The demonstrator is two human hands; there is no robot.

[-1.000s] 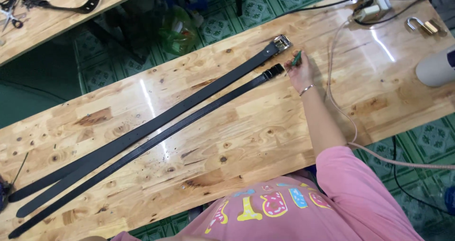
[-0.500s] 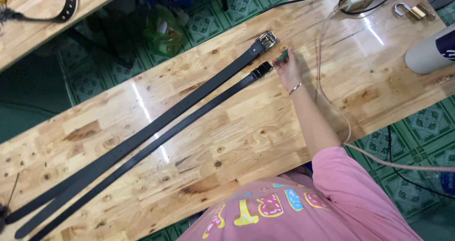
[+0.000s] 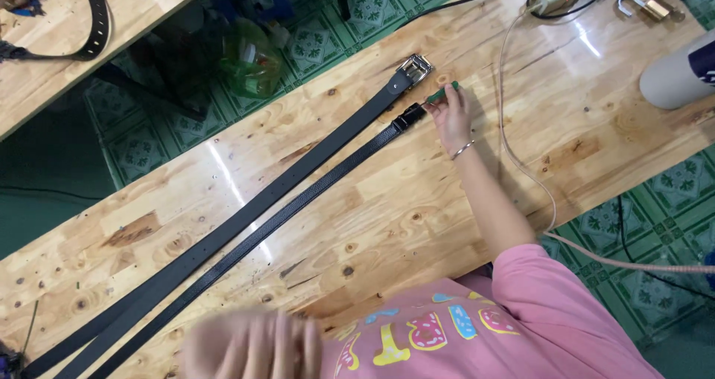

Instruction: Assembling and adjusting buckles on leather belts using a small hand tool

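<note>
Table: I lean over a long, shiny wood table (image 3: 387, 223). It lies under both my hands.
Wide belt: a long black belt (image 3: 246, 219) runs slanted over the table. Its silver buckle (image 3: 414, 69) sits just past my right fingertips, a bit to their left.
Thin belt: a thinner black belt (image 3: 298, 204) lies right beside the wide one, on my side of it. Its dark end (image 3: 410, 115) is just left of my right fingers, very close to them.
Cord: a pale cord (image 3: 514, 155) curls over the table on the right side of my right hand.
White tube: a fat white tube (image 3: 674, 74) lies far off to the right of my right fingers.
Right hand: my right hand (image 3: 450, 115) reaches out flat on the wood. The fingers are pinched shut on a little green tool.
Left hand: my left hand (image 3: 249, 345) is down near my chest, far from the belt ends. It is a blur. I cannot tell if it is open or holds a thing.
Green tool: the little green tool (image 3: 441, 92) sticks out from my right fingertips, between the two belt ends.
Padlock: a small padlock (image 3: 646, 7) lies at the far corner, well away from my fingers.
</note>
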